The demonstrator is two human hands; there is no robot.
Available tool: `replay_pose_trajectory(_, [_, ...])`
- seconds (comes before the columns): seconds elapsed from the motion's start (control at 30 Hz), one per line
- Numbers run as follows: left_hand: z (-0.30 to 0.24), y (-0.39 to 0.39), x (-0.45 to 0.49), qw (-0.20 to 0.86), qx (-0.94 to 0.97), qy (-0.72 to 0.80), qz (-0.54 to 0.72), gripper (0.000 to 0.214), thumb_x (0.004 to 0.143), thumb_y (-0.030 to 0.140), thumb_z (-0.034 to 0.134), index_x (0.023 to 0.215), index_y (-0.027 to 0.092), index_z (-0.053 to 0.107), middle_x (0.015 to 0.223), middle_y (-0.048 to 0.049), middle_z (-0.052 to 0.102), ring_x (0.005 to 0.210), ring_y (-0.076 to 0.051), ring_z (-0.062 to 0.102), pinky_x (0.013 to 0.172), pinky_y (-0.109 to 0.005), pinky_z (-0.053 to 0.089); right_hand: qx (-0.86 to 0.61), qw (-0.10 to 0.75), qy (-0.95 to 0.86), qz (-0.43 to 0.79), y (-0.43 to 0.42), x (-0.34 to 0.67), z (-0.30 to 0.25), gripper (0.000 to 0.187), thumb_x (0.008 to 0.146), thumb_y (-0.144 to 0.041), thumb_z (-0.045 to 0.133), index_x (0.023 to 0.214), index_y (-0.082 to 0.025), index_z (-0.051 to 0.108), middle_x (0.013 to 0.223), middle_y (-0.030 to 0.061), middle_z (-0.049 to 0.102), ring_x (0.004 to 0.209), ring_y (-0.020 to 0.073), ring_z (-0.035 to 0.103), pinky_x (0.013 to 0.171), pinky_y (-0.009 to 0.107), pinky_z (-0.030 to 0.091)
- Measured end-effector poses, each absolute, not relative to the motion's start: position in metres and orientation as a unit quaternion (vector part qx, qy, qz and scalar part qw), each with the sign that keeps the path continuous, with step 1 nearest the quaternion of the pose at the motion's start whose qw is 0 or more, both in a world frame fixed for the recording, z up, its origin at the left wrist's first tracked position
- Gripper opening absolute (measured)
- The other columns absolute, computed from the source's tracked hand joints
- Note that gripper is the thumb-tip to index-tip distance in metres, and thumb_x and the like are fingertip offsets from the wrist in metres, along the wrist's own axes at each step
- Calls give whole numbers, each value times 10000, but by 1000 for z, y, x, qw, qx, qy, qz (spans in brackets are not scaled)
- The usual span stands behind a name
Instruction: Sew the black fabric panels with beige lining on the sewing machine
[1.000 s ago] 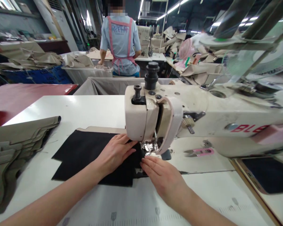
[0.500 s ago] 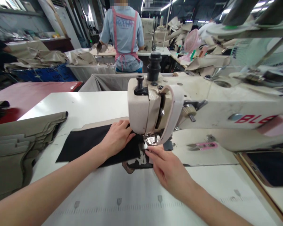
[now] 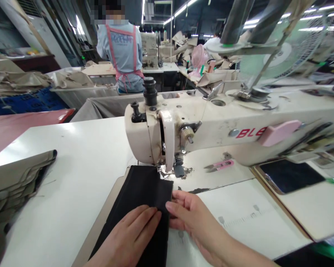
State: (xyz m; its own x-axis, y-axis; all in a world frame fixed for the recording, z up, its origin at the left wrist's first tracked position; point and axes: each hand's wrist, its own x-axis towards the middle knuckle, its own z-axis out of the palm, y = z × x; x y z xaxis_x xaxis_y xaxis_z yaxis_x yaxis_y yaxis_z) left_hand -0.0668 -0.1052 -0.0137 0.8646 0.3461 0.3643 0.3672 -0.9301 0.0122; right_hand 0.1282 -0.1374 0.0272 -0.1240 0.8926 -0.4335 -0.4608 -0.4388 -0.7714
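Observation:
A black fabric piece [image 3: 144,189] with a beige layer [image 3: 100,218] under it lies on the white table, its far end at the presser foot of the sewing machine [image 3: 140,137]. My left hand [image 3: 133,231] rests flat on the black fabric, fingers stretched forward and together. At the fabric's right edge, my right hand [image 3: 189,211] pinches the border between thumb and fingers. The needle area is partly hidden behind the machine's head and guard.
Folded beige fabric pieces [image 3: 19,185] are stacked at the left. Pink thread snips [image 3: 219,165] lie on the machine bed, and a phone [image 3: 289,176] is at the right. A person in a pink-strapped apron [image 3: 122,55] stands behind the machine.
The black fabric has turned, so its length now runs toward me. Both hands have come back from the presser foot; the right now grips the fabric's edge. The view has shifted right.

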Motion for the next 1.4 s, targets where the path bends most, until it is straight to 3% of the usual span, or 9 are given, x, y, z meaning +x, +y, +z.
replay_pose_trajectory(0.17, [9,-97,-52,-23,-958,-143,-247,340,945,108,287,1142,147,562,992,-54,691,917,-150,630,851,-213,521,-498,456,-261,690,-121,131,27,171,678,-251,701,789,-138,640,591,-28,586,525,86,511,498,177,400])
replay_pose_trajectory(0.3, [28,-68,-26,-236,-882,-339,-225,265,940,195,375,1159,197,524,1008,-45,656,912,-146,632,799,-219,512,-492,459,-271,688,-123,127,17,197,672,-252,677,841,-164,629,588,-48,554,548,107,522,582,253,466])
replay_pose_trajectory(0.37, [33,-50,-14,-311,-848,-392,-177,231,920,216,406,1089,197,563,907,-30,652,836,-155,632,750,-237,501,-499,458,-274,683,-123,127,15,204,664,-242,671,848,-169,620,584,-58,530,560,113,519,601,276,478])
replay_pose_trajectory(0.5, [35,-29,-4,-361,-833,-398,-132,115,854,238,498,804,193,592,691,23,596,651,-131,586,627,-210,456,-499,451,-289,681,-120,130,15,188,671,-235,642,844,-164,615,582,-57,507,567,118,515,567,260,463])
replay_pose_trajectory(0.6, [35,-27,-5,-388,-815,-417,-109,120,837,274,506,775,191,566,568,60,529,480,-101,531,477,-180,412,-500,441,-314,676,-122,129,12,206,723,-237,590,908,-151,619,604,-38,538,564,113,511,528,229,434])
replay_pose_trajectory(0.77, [40,-33,-5,-376,-772,-501,-113,123,824,250,481,726,187,521,534,74,510,374,-74,491,395,-156,365,-566,446,-368,587,-130,124,3,612,708,-117,568,1294,-224,425,652,-50,591,573,131,567,523,230,437])
replay_pose_trajectory(0.93, [46,-31,6,-348,-739,-564,-119,177,787,208,489,615,184,522,373,82,439,308,-85,442,360,-159,310,-577,411,-375,598,-117,129,4,360,708,-107,552,1056,-157,630,576,-61,495,515,107,507,487,221,412])
replay_pose_trajectory(1.03, [46,-28,10,-337,-732,-577,-133,204,776,190,485,575,185,519,344,79,426,295,-85,427,367,-164,308,-584,401,-346,615,-108,133,5,339,704,-129,560,1034,-132,636,563,-65,476,493,98,475,473,222,421])
replay_pose_trajectory(1.4, [26,-2,10,-267,-717,-596,-245,165,728,110,482,581,183,502,608,-7,612,665,-167,610,640,-233,445,-569,374,-350,643,-158,137,-10,303,666,-213,652,956,-168,576,637,-16,642,491,91,548,487,193,401])
